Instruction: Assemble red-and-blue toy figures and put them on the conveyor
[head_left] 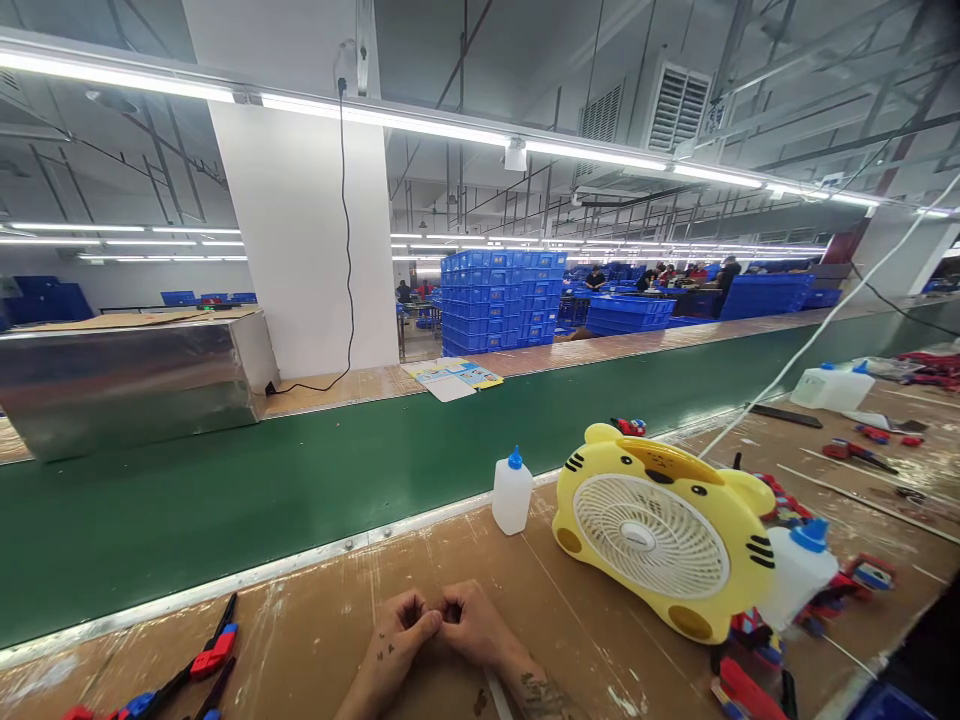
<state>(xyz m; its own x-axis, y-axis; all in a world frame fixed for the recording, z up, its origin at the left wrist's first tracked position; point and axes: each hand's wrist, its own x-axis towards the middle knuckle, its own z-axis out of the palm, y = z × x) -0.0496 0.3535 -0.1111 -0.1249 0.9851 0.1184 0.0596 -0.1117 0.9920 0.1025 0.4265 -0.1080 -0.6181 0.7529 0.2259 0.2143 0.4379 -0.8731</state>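
Note:
My left hand (pixel 405 630) and my right hand (pixel 474 625) meet over the brown-covered table, thumbs and fingertips touching. Both have curled fingers; anything pinched between them is hidden or too small to make out. Just beyond them a white squeeze bottle (pixel 512 497) with a blue nozzle cap stands upright. To the right of my hands is a yellow animal-shaped fan (pixel 664 535) with a round white grille. Behind the fan's right side, a second white bottle (pixel 801 575) with a blue cap leans, partly covered.
Red, blue and black plastic clamps (pixel 214 650) lie at the lower left, with more parts (pixel 742 690) at the lower right. A green conveyor belt (pixel 300 500) runs behind the table. White cable (pixel 802 350) slants down behind the fan. Stacked blue crates (pixel 499 300) and several people are farther back.

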